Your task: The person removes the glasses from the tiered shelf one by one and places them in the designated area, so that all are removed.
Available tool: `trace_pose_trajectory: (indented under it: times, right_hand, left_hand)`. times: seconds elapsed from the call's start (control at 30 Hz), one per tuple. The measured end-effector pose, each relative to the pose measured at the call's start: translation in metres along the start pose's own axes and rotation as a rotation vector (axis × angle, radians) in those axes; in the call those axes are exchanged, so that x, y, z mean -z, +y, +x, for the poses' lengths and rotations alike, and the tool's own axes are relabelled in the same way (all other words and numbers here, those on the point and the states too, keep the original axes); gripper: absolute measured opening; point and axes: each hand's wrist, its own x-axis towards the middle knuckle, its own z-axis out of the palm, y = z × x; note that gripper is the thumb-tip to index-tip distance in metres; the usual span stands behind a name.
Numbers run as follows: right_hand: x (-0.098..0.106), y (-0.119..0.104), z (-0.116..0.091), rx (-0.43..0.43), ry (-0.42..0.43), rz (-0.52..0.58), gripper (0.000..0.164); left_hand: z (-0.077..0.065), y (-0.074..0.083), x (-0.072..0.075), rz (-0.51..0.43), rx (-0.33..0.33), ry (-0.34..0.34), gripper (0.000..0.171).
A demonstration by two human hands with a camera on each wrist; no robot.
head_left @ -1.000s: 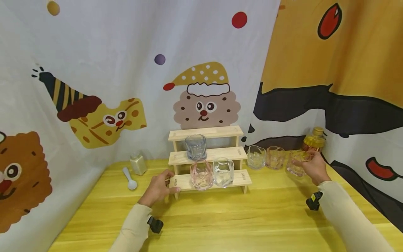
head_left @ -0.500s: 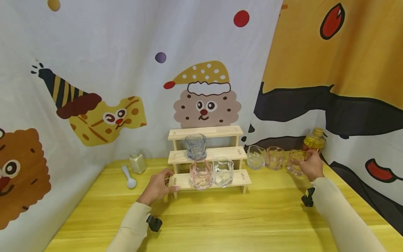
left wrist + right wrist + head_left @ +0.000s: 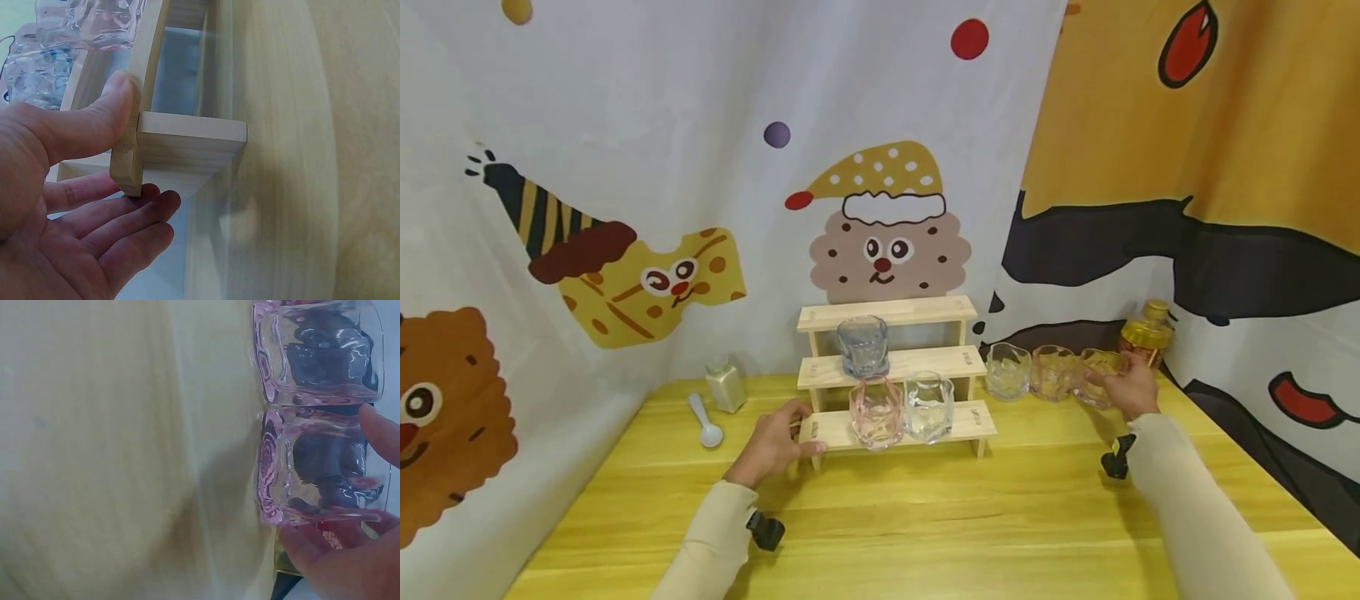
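Observation:
My left hand (image 3: 777,442) grips the left end of the lowest step of a wooden three-step display stand (image 3: 829,430); in the left wrist view its thumb presses on top, with fingers below. At the far right, my right hand (image 3: 1131,387) holds a pinkish clear tumbler (image 3: 312,465) by its sides. That tumbler stands right beside another pink tumbler (image 3: 1053,375), with a clear tumbler (image 3: 1007,372) left of that. On the lowest step sit a pink tumbler (image 3: 876,414) and a clear tumbler (image 3: 928,408). A blue-grey tumbler (image 3: 863,348) occupies the middle step.
A yellow bottle (image 3: 1146,333) stands behind my right hand in the corner. Left of the stand are a small pale jar (image 3: 726,387) and a light spoon (image 3: 706,422). A cartoon-print curtain (image 3: 700,100) closes off the back of the wooden table (image 3: 895,517).
My right hand has slid the pinkish tumbler left, up against the neighbouring pink one. The left hand keeps its hold on the stand's step.

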Motion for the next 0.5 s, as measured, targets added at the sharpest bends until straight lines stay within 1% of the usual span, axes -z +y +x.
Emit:
trace_pose_trajectory:
  times: [0.17,0.3,0.43,0.5]
  right_hand:
    - [0.003,-0.001,0.003,0.002,-0.071,-0.064,0.094]
    - [0.005,-0.003,0.005,0.014,-0.137,-0.095,0.096]
    - [0.008,-0.008,0.008,0.035,-0.173,-0.156,0.098]
    - [0.009,-0.011,0.009,0.047,-0.176,-0.197,0.098]
  left_hand:
    - [-0.004,-0.004,-0.003,-0.006,0.010,-0.010,0.052]
    - [-0.006,-0.004,-0.001,0.001,0.016,-0.011,0.052]
    - [-0.004,-0.001,0.001,0.007,0.003,-0.008,0.051]
    - [-0.002,0.000,0.001,0.012,-0.003,-0.004,0.051]
